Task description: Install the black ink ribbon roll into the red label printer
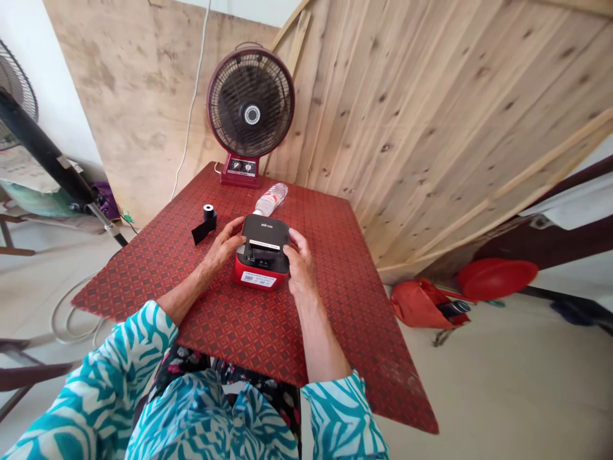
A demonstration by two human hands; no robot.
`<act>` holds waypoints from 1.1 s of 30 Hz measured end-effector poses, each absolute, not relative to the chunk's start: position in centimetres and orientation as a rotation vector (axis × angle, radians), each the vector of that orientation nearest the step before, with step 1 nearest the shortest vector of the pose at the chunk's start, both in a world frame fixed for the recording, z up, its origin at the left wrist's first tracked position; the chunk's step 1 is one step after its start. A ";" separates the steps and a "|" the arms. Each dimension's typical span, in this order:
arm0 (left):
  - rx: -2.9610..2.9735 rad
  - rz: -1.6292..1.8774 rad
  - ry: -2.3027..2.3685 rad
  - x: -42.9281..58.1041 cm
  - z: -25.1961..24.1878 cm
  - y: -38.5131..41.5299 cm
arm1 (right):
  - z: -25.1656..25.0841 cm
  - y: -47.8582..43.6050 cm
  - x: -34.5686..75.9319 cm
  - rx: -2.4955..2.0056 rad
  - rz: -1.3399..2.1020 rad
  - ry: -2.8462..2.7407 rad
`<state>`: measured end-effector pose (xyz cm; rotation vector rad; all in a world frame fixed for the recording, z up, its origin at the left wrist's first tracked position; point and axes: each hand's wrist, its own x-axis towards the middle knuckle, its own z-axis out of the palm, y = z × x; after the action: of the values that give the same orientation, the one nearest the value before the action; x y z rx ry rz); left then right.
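The patterned sleeves (119, 364) run off the lower edge. On the red worktop (345, 306) sits a red-and-black box (263, 259), its label print too small to read. The left hand (223, 246) and right hand (301, 265) clasp its opposite sides, each grip closed on an edge, some fingertips hidden. Just beyond lies a clear bottle (271, 199), its neck end hard to make out; left of it stands a black roll (209, 215). Farther back is a fan (251, 115); a second fan (16, 80) is cut off at left.
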<state>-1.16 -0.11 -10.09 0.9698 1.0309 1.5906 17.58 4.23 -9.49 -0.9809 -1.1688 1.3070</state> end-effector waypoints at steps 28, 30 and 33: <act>1.079 1.359 0.910 -4.3 -10.8 -0.3 | -12.4 3.9 15.1 -0.879 1.180 -0.774; 1.092 1.367 0.918 -4.3 -10.9 -0.3 | -12.3 3.9 15.0 -0.880 1.188 -0.743; 1.079 1.387 0.944 -4.1 -10.9 -0.3 | -12.0 3.9 14.9 -0.887 1.175 -0.742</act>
<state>-4.12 -0.34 -10.87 1.0789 0.9441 1.3867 14.89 3.87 -12.04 -0.8873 -0.7415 1.1752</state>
